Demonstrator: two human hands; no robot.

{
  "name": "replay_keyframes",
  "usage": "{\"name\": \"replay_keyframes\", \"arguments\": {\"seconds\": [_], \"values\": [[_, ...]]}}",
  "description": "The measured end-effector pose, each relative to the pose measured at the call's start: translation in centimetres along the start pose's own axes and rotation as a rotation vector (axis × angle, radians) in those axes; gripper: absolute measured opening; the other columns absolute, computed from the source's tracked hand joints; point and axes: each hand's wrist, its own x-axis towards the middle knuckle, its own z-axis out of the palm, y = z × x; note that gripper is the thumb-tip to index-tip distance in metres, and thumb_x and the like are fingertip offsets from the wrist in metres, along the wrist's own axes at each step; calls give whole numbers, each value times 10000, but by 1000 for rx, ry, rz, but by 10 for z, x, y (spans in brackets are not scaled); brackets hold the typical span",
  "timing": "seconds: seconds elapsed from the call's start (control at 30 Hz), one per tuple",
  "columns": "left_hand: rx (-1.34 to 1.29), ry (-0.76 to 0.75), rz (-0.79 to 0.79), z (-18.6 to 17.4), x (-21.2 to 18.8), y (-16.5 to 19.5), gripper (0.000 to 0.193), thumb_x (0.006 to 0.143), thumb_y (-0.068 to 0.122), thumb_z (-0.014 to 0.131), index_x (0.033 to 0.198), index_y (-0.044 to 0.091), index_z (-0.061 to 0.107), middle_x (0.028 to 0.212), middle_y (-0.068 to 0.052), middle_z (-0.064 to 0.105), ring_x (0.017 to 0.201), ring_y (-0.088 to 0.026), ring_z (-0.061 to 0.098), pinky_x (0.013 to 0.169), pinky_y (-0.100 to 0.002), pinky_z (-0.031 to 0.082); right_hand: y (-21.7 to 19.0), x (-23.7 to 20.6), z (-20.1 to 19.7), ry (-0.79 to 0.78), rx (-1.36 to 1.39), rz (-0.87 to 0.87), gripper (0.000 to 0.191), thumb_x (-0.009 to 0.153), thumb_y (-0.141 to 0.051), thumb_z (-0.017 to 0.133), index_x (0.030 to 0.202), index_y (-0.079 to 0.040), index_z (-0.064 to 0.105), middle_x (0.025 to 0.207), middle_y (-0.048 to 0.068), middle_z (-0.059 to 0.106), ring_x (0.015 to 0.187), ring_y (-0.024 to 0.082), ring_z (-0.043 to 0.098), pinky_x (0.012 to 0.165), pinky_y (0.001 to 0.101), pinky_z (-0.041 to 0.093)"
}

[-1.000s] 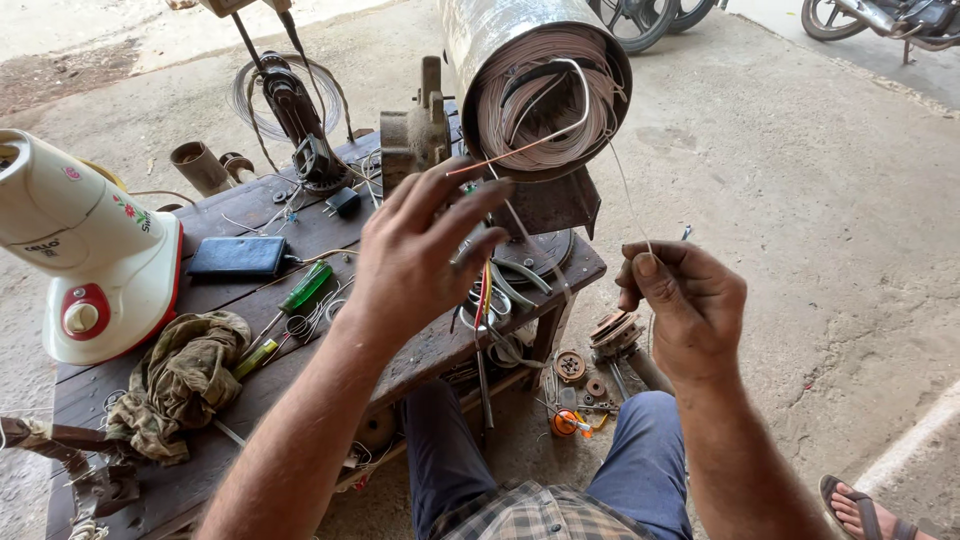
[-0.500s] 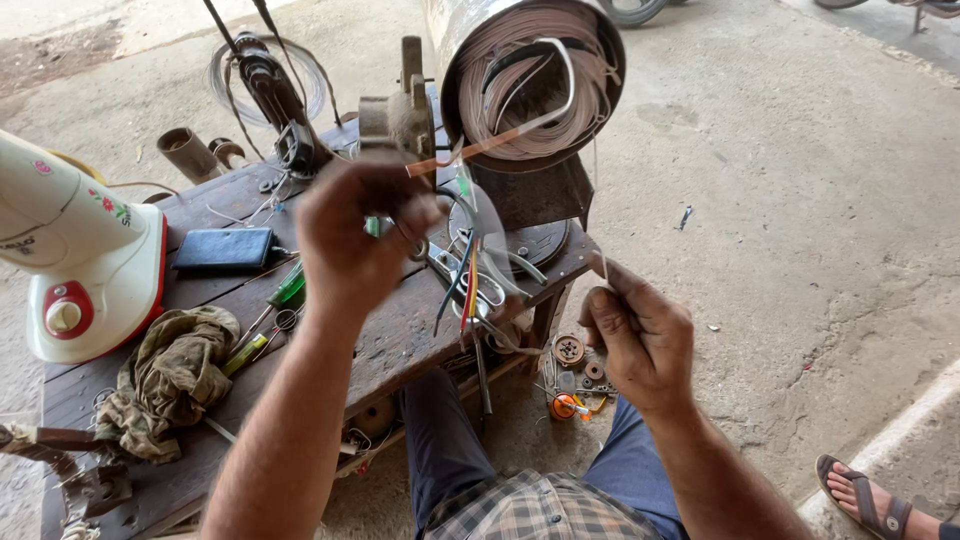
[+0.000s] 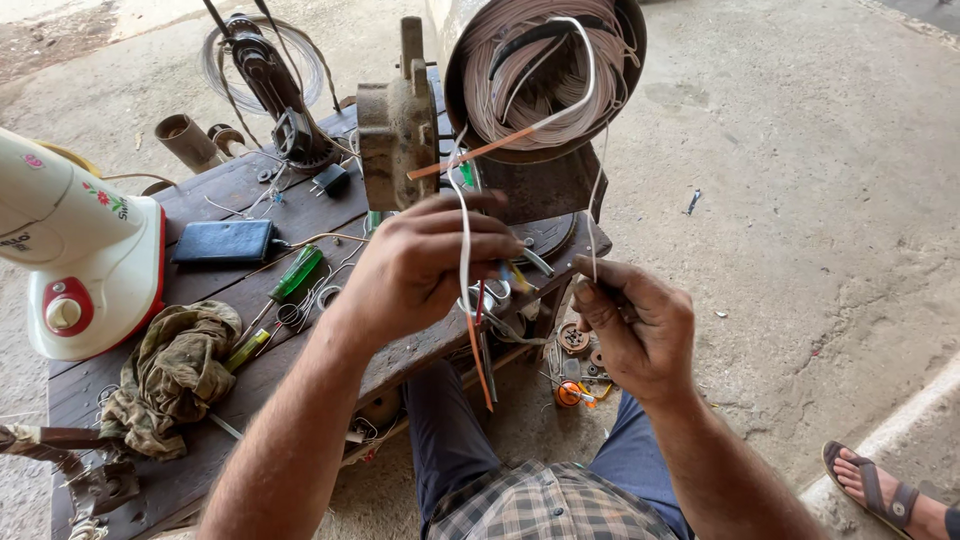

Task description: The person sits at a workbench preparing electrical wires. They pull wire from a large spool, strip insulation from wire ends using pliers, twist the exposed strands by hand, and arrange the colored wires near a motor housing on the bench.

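Wires (image 3: pixel 465 250) — thin, white and orange — trailing from motor winding (image 3: pixel 540 75).

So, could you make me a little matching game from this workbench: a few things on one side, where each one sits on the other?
Things:
1. Dark blue flat case
2. Crumpled rag
3. Green-handled screwdriver
4. Wound coil drum

Places:
A. Top of the view, above the left hand
B. Near edge of the wooden bench, below the white fan base
C. Just right of the blue case
D. Between the fan base and the screwdriver

Pairs: 1-D, 2-B, 3-C, 4-A
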Motion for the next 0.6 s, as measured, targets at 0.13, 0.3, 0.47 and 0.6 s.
{"name": "replay_keyframes", "arguments": {"seconds": [0.13,0.3,0.47,0.6], "values": [[-154,-175,-96,2,19,-5,211,911,214,778,1094,107,779,982,-69,781,906,-240,784,765,-361,621,0,6,5,-10,-50,-17,151,998,-71,713,1130,-1,736,765,34,699,647,67,657,559,215,511],[-74,-284,-72,11,36,0,206,872,246,800,1012,96,784,874,-74,768,814,-263,759,684,-378,590,-1,13,2,-36,-126,-84,89,955,-85,757,987,-6,732,786,59,707,624,89,685,536,231,510],[-55,-327,-50,13,40,6,197,884,272,786,1003,115,780,887,-60,762,809,-273,752,670,-385,581,0,14,-4,-80,-118,-114,102,947,-113,783,942,-21,739,761,50,712,625,100,689,541,243,517],[28,-377,-80,15,40,10,215,862,289,781,997,121,788,851,-54,743,796,-286,738,629,-403,558,10,12,-10,-124,-72,-100,153,921,-145,808,919,-17,727,759,43,717,646,81,691,545,231,514]]}}
